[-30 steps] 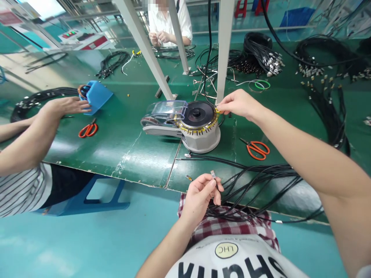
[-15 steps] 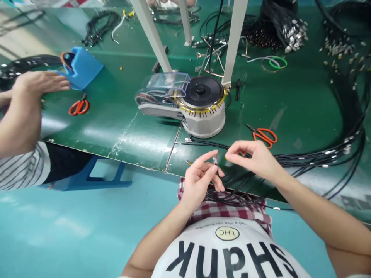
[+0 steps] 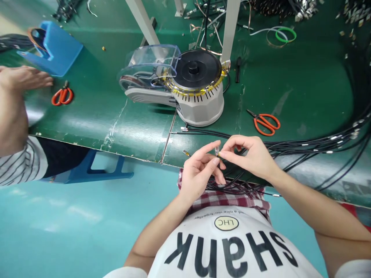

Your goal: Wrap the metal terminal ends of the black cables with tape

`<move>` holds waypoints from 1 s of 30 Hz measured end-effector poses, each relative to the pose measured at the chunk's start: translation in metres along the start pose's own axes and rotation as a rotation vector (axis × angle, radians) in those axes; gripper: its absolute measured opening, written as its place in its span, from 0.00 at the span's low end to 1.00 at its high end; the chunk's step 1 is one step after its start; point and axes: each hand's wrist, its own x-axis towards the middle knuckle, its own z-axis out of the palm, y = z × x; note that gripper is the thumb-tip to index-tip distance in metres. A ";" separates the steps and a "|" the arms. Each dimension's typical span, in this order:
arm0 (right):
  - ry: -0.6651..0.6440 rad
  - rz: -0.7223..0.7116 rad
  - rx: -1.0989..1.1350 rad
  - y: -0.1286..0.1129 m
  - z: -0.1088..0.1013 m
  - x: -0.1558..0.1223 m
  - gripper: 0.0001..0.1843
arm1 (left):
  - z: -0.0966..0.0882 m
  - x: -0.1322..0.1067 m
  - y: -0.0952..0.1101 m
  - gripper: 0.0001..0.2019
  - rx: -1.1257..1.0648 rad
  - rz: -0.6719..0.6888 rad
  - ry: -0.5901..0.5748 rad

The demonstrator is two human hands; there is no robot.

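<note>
My left hand (image 3: pixel 199 172) pinches the small metal connector (image 3: pixel 216 149) at the end of a thin black cable, held upright over the table's front edge. My right hand (image 3: pixel 251 156) has come up against it, thumb and forefinger pinched at the connector's side; a small piece of yellow tape may be between them, but I cannot make it out. Behind my hands stands the grey tape dispenser (image 3: pixel 199 102) with a black disc top, yellow tape pieces round its rim and a clear cover at its left. A bundle of black cables (image 3: pixel 304 148) runs from my lap off to the right.
Orange scissors (image 3: pixel 265 123) lie right of the dispenser, another pair of scissors (image 3: pixel 61 96) at the left. A blue holder (image 3: pixel 52 48) stands at the far left. A co-worker's hand (image 3: pixel 20 83) and striped sleeve are at the left edge. White frame posts (image 3: pixel 230 31) rise behind the dispenser.
My right hand left the dispenser's rim, came down to the table edge and met my left hand at the connector. The view tilted downward. The co-worker's hand shifted left.
</note>
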 end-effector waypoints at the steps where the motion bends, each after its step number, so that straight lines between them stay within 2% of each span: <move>1: 0.003 -0.002 0.003 0.000 0.001 0.000 0.09 | 0.000 0.000 0.000 0.22 -0.001 -0.006 0.001; 24: 0.099 -0.047 -0.001 -0.003 0.010 -0.009 0.08 | 0.003 -0.002 0.000 0.21 -0.014 -0.018 0.019; 30: 0.046 -0.010 0.006 0.000 0.009 -0.007 0.08 | 0.002 0.001 0.001 0.17 -0.058 -0.044 0.008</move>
